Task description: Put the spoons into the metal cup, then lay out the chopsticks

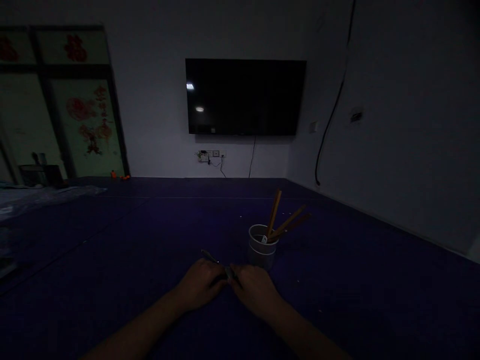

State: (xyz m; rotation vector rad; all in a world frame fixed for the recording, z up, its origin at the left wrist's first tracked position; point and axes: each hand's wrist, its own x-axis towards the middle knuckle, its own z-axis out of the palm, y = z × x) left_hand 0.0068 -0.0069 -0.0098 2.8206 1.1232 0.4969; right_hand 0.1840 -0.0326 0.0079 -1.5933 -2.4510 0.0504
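Holding a slim object [209, 256] two-handed

Left hand [200, 284] and right hand [257, 290] curl their fingers around it, well short of the blue worktop's [180, 220] far edge; fingertips are too dark to tell. Beside the right hand, a grey cup [261, 256] holds wooden sticks [274, 212].

Deep gloom fills a room as two white reflections glare from a black television screen [245, 97] and glass panes [88, 127] show muted green at left. The upper right corner fades to near black, a dark frame [75, 71] slants with wide-angle distortion, and murk swallows detail at the fingers [217, 287].
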